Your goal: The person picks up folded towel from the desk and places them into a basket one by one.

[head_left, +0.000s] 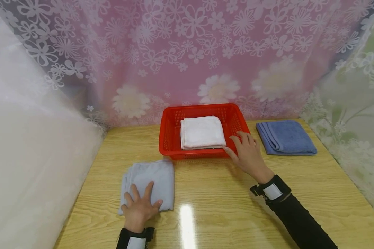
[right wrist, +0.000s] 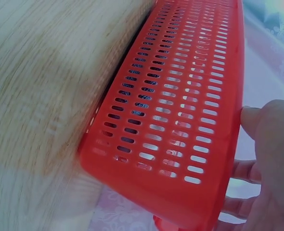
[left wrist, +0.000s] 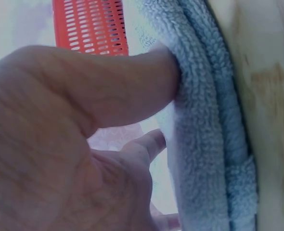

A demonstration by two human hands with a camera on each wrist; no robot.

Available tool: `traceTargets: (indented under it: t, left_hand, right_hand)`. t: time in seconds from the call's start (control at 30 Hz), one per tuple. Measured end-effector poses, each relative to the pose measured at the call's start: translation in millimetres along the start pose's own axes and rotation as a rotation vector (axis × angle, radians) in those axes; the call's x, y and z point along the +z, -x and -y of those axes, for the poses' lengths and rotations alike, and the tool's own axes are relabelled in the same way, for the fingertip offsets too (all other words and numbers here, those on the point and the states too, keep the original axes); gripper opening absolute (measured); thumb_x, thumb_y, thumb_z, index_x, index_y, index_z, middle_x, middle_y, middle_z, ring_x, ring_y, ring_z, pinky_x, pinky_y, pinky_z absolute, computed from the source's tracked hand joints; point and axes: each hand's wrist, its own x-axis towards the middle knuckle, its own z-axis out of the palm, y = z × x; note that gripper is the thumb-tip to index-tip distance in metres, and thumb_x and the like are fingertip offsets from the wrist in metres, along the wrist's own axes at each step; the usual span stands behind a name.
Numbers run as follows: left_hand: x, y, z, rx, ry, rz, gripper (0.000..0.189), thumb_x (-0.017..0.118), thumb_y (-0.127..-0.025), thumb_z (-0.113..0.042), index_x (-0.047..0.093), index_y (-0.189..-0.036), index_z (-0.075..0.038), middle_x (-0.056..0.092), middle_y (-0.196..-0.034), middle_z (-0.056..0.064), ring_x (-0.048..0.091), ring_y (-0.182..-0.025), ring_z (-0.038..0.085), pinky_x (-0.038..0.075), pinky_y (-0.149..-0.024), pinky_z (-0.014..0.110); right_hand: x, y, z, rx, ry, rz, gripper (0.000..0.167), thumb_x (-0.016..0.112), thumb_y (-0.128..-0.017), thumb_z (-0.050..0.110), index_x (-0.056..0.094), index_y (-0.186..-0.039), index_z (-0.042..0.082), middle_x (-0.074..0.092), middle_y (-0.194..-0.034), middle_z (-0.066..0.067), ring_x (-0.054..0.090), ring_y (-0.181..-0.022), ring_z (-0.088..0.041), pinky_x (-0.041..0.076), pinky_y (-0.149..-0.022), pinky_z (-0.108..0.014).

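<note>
A folded light grey-blue towel [head_left: 157,180] lies at the front left of the table. My left hand [head_left: 140,209] rests on it with fingers spread; in the left wrist view the thumb [left wrist: 132,86] presses on the towel's folded layers [left wrist: 200,144]. My right hand [head_left: 247,154] is at the front right corner of a red plastic basket [head_left: 166,138], fingers loosely spread over the rim. The right wrist view shows the thumb tip [right wrist: 250,120] right at the rim of the basket [right wrist: 204,202]. Inside lies a folded white towel [head_left: 203,132]; darker cloth shows through the lower slots.
A folded darker blue towel [head_left: 288,137] lies at the back right of the wooden table [head_left: 218,207]. Behind the table hangs a pink flowered curtain [head_left: 174,62]. White sheeting [head_left: 34,145] borders the left side, and a flowered cloth [head_left: 355,114] the right.
</note>
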Motion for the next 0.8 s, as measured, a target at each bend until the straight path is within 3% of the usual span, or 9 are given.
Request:
traceTargets:
  t: [0.3, 0.57, 0.8]
  left_hand:
    - [1.7, 3.1, -0.9, 0.005, 0.021, -0.017, 0.083, 0.066, -0.093, -0.053, 0.028, -0.16, -0.022, 0.007, -0.16, 0.043, 0.015, -0.142, 0.068, 0.031, -0.101, 0.082]
    - [13.9, -5.0, 7.4, 0.006, -0.015, -0.072, 0.1, 0.069, -0.084, -0.067, 0.021, -0.163, -0.028, 0.007, -0.158, 0.046, 0.029, -0.132, 0.067, 0.041, -0.093, 0.076]
    - [16.4, -6.6, 9.0, 0.014, -0.035, -0.127, 0.105, 0.074, -0.077, -0.068, 0.027, -0.161, -0.024, 0.015, -0.154, 0.049, 0.035, -0.129, 0.066, 0.046, -0.085, 0.071]
  right_hand:
    - [-7.3, 7.9, -0.7, -0.018, 0.012, -0.06, 0.058, 0.068, -0.095, 0.04, 0.052, -0.137, 0.003, 0.044, -0.145, -0.031, 0.041, -0.13, -0.055, 0.035, -0.099, -0.076]
    - [-11.0, 16.5, 1.3, -0.021, -0.012, -0.091, 0.058, 0.069, -0.095, 0.036, 0.052, -0.14, 0.004, 0.043, -0.146, -0.031, 0.038, -0.133, -0.052, 0.033, -0.099, -0.075]
    - [-11.4, 25.3, 3.3, 0.002, -0.037, -0.095, 0.06, 0.07, -0.095, 0.034, 0.05, -0.142, 0.003, 0.042, -0.147, -0.032, 0.036, -0.136, -0.053, 0.033, -0.099, -0.076]
